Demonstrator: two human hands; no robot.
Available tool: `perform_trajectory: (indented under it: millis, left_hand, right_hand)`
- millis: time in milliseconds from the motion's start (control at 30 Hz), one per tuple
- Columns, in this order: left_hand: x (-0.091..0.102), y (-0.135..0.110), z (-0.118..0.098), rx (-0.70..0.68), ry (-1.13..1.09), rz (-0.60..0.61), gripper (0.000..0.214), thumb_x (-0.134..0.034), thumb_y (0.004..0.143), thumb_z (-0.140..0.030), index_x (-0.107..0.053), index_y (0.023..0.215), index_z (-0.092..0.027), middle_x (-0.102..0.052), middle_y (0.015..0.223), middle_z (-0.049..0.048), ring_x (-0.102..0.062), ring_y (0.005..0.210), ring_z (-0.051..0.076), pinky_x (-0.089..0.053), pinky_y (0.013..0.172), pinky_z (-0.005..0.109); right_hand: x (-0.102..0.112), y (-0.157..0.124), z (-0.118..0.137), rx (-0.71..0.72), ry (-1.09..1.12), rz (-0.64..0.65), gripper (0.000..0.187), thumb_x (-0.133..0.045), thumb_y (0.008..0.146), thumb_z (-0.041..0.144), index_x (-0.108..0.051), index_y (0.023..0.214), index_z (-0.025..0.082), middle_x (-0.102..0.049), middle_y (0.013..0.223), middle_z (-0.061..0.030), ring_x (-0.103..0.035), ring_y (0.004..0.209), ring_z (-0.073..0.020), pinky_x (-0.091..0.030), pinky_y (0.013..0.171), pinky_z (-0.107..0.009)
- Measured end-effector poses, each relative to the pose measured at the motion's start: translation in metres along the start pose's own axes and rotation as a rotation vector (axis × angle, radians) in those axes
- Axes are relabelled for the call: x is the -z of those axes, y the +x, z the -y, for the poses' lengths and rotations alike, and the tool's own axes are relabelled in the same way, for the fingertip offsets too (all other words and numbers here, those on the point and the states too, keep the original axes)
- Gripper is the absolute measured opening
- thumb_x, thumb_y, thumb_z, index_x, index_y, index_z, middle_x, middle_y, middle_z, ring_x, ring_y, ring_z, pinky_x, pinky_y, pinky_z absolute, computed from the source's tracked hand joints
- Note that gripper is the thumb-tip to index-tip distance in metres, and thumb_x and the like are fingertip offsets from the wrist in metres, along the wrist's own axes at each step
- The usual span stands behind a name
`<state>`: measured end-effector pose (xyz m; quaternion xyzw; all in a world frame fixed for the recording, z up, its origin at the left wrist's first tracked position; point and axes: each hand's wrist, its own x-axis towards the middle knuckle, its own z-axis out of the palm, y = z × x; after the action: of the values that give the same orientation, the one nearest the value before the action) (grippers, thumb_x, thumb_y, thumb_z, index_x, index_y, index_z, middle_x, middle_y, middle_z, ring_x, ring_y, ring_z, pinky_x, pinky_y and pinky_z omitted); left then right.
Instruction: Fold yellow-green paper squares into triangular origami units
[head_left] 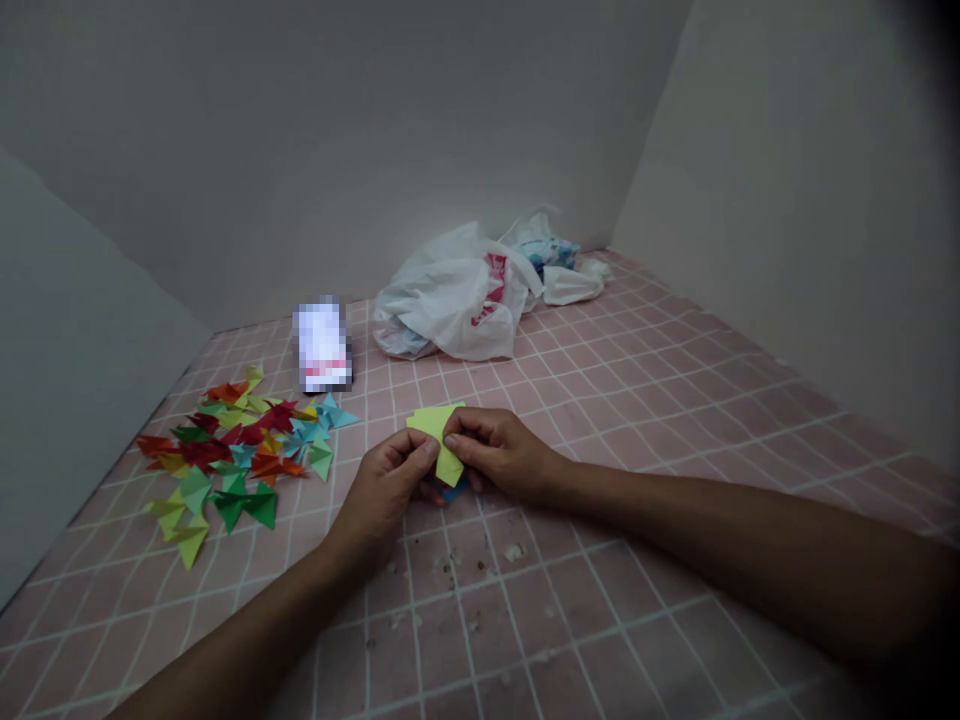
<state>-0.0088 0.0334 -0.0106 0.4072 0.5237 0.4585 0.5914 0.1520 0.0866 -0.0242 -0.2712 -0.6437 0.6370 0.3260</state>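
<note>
Two hands, the left hand [384, 492] and the right hand [499, 455], pinch a folded yellow-green paper sheet [433, 428] between closed fingers [471, 428], nearly touching each other. The sheet's longer axis seems to slant from upper left to lower right, about equally near both hands. A small blue paper piece [454, 491] shows below, though dim light hides whether either hand holds it.

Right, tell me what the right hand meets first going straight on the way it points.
The yellow folded paper, already pinched by the right hand; just past it, probably the left hand, though depth is hard to judge.
</note>
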Motion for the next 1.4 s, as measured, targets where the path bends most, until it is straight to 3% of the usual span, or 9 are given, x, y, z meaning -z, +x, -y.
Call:
perform_trajectory:
  millis: [400, 600, 733, 1267, 1400]
  left_hand:
    - [-0.0008, -0.0014, 0.0026, -0.063, 0.076, -0.031, 0.027, -0.07, 0.078, -0.04, -0.059, 0.075, -0.016, -0.061, 0.065, -0.0018, -0.055, 0.052, 0.009, -0.049, 0.049, 0.019]
    - [-0.003, -0.0049, 0.0033, -0.058, 0.11, -0.043, 0.027, -0.065, 0.084, -0.041, -0.054, 0.077, -0.018, -0.057, 0.048, -0.0057, -0.049, 0.04, 0.007, -0.04, 0.042, 0.016]
    - [-0.002, -0.0043, 0.0032, -0.031, 0.036, 0.003, 0.028, -0.068, 0.082, -0.042, -0.056, 0.082, -0.017, -0.063, 0.052, -0.0033, -0.055, 0.044, 0.009, -0.046, 0.047, 0.019]
    - [0.0015, 0.0, 0.0, 0.072, -0.11, 0.019, 0.034, -0.083, 0.067, -0.041, -0.06, 0.069, -0.015, -0.062, 0.057, -0.0013, -0.055, 0.051, 0.008, -0.046, 0.049, 0.017]
    - [0.0025, 0.002, 0.0006, 0.066, -0.081, 0.006, 0.031, -0.082, 0.069, -0.038, -0.062, 0.072, -0.014, -0.062, 0.056, -0.0018, -0.055, 0.05, 0.008, -0.045, 0.047, 0.016]
  right_hand:
    - [-0.005, -0.0035, 0.0007, -0.011, -0.086, -0.05, 0.017, -0.05, 0.09, 0.026, -0.053, 0.075, 0.018, -0.05, 0.054, 0.0059, -0.043, 0.043, -0.0074, -0.034, 0.043, -0.02]
    - [-0.008, -0.0053, 0.003, 0.1, -0.204, -0.137, 0.016, -0.051, 0.086, 0.025, -0.052, 0.071, 0.017, -0.051, 0.065, 0.0022, -0.045, 0.061, -0.0105, -0.037, 0.056, -0.023]
    - [-0.0065, -0.0048, 0.0031, 0.115, -0.219, -0.151, 0.016, -0.051, 0.087, 0.026, -0.053, 0.073, 0.017, -0.053, 0.068, 0.0012, -0.047, 0.064, -0.0115, -0.038, 0.06, -0.025]
    - [-0.0042, -0.0045, 0.0016, 0.115, -0.265, -0.157, 0.015, -0.051, 0.089, 0.024, -0.053, 0.075, 0.018, -0.054, 0.071, 0.0003, -0.049, 0.065, -0.012, -0.039, 0.061, -0.025]
    - [-0.003, -0.0037, 0.0016, 0.083, -0.166, -0.122, 0.016, -0.052, 0.089, 0.026, -0.053, 0.075, 0.018, -0.053, 0.067, 0.0016, -0.047, 0.059, -0.0103, -0.038, 0.054, -0.023]
